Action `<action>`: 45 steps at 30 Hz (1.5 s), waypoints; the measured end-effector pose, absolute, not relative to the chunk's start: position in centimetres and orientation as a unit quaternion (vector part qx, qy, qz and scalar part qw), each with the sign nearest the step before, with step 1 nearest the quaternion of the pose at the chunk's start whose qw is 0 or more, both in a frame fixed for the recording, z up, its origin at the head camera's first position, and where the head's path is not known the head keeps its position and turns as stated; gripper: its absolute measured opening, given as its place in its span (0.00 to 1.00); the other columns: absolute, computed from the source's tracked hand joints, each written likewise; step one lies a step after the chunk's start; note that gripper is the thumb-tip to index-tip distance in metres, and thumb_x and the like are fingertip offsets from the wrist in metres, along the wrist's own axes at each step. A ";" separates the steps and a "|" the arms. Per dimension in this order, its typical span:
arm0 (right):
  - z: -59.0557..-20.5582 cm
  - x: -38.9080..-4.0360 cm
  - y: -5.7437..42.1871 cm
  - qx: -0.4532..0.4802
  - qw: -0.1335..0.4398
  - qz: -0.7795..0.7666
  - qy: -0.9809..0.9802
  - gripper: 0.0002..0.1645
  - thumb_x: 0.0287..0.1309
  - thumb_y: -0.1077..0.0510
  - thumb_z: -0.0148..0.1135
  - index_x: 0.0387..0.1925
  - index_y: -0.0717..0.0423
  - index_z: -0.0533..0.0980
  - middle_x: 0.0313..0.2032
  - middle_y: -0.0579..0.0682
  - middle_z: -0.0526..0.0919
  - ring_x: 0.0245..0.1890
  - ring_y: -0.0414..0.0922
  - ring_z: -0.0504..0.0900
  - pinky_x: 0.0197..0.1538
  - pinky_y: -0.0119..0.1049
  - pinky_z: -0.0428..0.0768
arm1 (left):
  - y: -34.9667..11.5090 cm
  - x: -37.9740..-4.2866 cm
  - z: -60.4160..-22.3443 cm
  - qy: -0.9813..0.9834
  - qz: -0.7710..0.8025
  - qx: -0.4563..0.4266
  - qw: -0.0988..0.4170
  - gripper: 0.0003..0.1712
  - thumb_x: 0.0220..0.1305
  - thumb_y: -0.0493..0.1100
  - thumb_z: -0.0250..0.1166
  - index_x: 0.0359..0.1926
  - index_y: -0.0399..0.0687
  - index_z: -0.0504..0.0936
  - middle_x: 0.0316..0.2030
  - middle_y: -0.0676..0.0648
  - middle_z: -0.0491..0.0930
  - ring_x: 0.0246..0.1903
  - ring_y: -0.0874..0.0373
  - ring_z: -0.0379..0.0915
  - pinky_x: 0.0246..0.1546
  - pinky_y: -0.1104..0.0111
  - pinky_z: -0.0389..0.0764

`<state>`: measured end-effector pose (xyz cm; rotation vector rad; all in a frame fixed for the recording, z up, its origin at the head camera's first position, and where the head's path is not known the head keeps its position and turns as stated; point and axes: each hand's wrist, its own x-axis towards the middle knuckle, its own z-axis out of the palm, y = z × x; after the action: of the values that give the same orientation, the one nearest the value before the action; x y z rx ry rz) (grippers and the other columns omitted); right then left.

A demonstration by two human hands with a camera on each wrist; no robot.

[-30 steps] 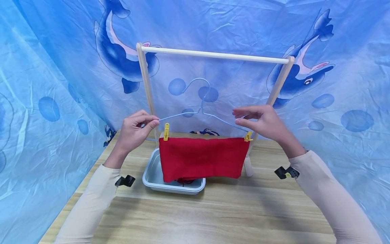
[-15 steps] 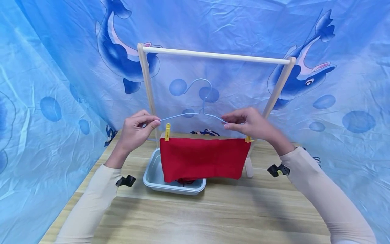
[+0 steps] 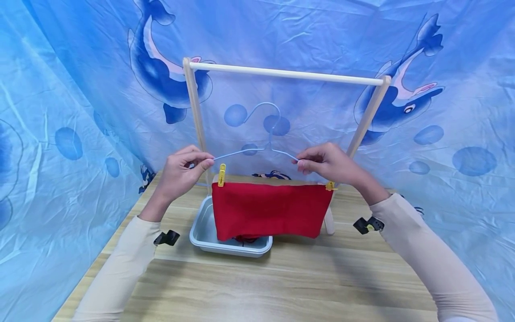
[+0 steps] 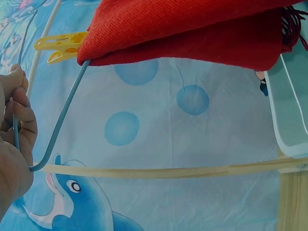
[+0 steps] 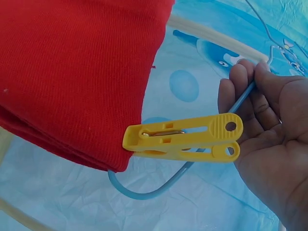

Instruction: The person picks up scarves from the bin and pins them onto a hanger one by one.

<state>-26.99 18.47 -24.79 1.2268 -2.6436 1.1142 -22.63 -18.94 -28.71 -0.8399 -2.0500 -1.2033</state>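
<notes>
A light blue wire hanger [image 3: 241, 152] is held up in front of the rack, its hook below the top bar. My left hand [image 3: 179, 172] pinches its left shoulder; my right hand [image 3: 334, 165] pinches the right shoulder between thumb and fingers. From the hanger's lower bar hangs a folded red knitted cloth [image 3: 269, 210], probably a scarf, with fringe showing in the left wrist view. One yellow clothespin [image 3: 221, 175] clips its left top corner. Another yellow clothespin [image 5: 183, 137] clips the right corner, close to my right palm in the right wrist view.
A wooden rack with a white top bar [image 3: 285, 74] stands behind the hanger. Below the cloth, a pale blue basin [image 3: 229, 248] sits on the wood-grain table [image 3: 257, 286], with dark red fringe over it. A blue dolphin-print curtain [image 3: 322, 36] surrounds the table.
My right hand has moved left and down onto the hanger's right shoulder and now pinches it. My left hand keeps its grip; hanger and cloth have barely shifted.
</notes>
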 end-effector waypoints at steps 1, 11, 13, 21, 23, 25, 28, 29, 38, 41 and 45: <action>-24.5 -26.7 18.3 0.392 0.009 0.359 -0.847 0.10 0.61 0.61 0.62 0.43 0.59 0.83 0.33 0.51 0.86 0.30 0.45 0.86 0.36 0.35 0.83 | -18.9 -22.7 -28.7 -0.776 -0.453 -0.317 0.304 0.08 0.53 0.27 0.68 0.35 0.36 0.86 0.27 0.49 0.76 0.24 0.62 0.65 0.21 0.71 0.65; -24.8 -26.6 18.6 0.377 -0.004 0.393 -0.839 0.09 0.62 0.62 0.60 0.41 0.60 0.83 0.30 0.53 0.85 0.28 0.46 0.84 0.35 0.36 0.83 | -18.7 -23.1 -28.9 -0.777 -0.429 -0.331 0.322 0.06 0.52 0.28 0.70 0.33 0.38 0.87 0.26 0.50 0.78 0.24 0.64 0.67 0.25 0.75 0.69; -24.9 -26.5 18.6 0.370 -0.007 0.405 -0.836 0.09 0.63 0.63 0.59 0.42 0.62 0.82 0.31 0.54 0.85 0.28 0.48 0.85 0.35 0.36 0.83 | -18.4 -22.7 -28.6 -0.777 -0.424 -0.334 0.324 0.06 0.52 0.27 0.70 0.33 0.37 0.86 0.26 0.49 0.78 0.24 0.64 0.67 0.24 0.75 0.68; -25.2 -26.3 18.9 0.369 0.000 0.422 -0.828 0.09 0.63 0.63 0.58 0.41 0.63 0.81 0.31 0.53 0.83 0.29 0.47 0.83 0.37 0.35 0.83 | -17.9 -22.3 -28.2 -0.788 -0.411 -0.332 0.316 0.07 0.52 0.28 0.70 0.34 0.37 0.87 0.26 0.48 0.80 0.24 0.64 0.66 0.25 0.74 0.69; -25.3 -26.2 19.1 0.368 0.005 0.424 -0.827 0.09 0.63 0.64 0.58 0.42 0.64 0.81 0.32 0.54 0.83 0.29 0.46 0.83 0.38 0.34 0.82 | -17.8 -22.3 -28.2 -0.792 -0.406 -0.333 0.312 0.08 0.53 0.28 0.70 0.36 0.37 0.86 0.27 0.48 0.81 0.25 0.64 0.67 0.26 0.74 0.70; -25.4 -26.1 19.3 0.362 0.012 0.426 -0.829 0.10 0.63 0.65 0.57 0.42 0.65 0.80 0.32 0.55 0.83 0.30 0.45 0.83 0.38 0.33 0.82 | -17.7 -22.2 -28.2 -0.796 -0.402 -0.333 0.307 0.09 0.54 0.29 0.69 0.37 0.37 0.86 0.28 0.47 0.82 0.25 0.64 0.68 0.26 0.74 0.70; -25.5 -25.9 19.6 0.350 0.021 0.433 -0.830 0.10 0.63 0.66 0.57 0.43 0.67 0.80 0.34 0.58 0.83 0.30 0.43 0.83 0.38 0.32 0.82 | -17.6 -21.9 -28.0 -0.802 -0.401 -0.326 0.300 0.10 0.55 0.29 0.68 0.40 0.36 0.85 0.30 0.46 0.83 0.26 0.63 0.70 0.29 0.75 0.72; -25.5 -25.9 19.7 0.348 0.024 0.435 -0.830 0.10 0.63 0.66 0.57 0.43 0.67 0.80 0.34 0.59 0.83 0.30 0.42 0.83 0.38 0.32 0.82 | -17.6 -21.8 -28.0 -0.804 -0.402 -0.319 0.298 0.10 0.56 0.29 0.67 0.41 0.36 0.85 0.31 0.45 0.83 0.27 0.63 0.71 0.30 0.76 0.72; -25.2 -25.2 20.8 0.344 0.043 0.446 -0.825 0.10 0.62 0.69 0.57 0.42 0.71 0.79 0.33 0.64 0.82 0.29 0.40 0.83 0.37 0.31 0.82 | -18.8 -24.4 -29.5 -0.817 -0.440 -0.206 0.311 0.13 0.64 0.39 0.64 0.47 0.39 0.83 0.39 0.43 0.84 0.35 0.63 0.75 0.38 0.76 0.73; -25.0 -24.9 21.4 0.333 0.047 0.436 -0.835 0.10 0.62 0.67 0.57 0.43 0.70 0.79 0.34 0.61 0.83 0.30 0.40 0.83 0.37 0.30 0.82 | -19.7 -25.8 -30.1 -0.811 -0.466 -0.159 0.316 0.16 0.65 0.46 0.63 0.49 0.42 0.82 0.40 0.45 0.84 0.36 0.67 0.76 0.39 0.77 0.74; -24.7 -24.6 22.1 0.317 0.049 0.426 -0.846 0.11 0.63 0.66 0.58 0.44 0.69 0.79 0.35 0.59 0.83 0.31 0.41 0.83 0.38 0.30 0.82 | -20.7 -27.1 -30.3 -0.797 -0.500 -0.110 0.321 0.21 0.62 0.51 0.65 0.50 0.42 0.82 0.43 0.44 0.84 0.38 0.67 0.78 0.40 0.77 0.76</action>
<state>-24.59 22.13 -24.72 0.9654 -2.5782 1.2995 -27.06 -20.69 -30.33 -0.2902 -2.0924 -1.3139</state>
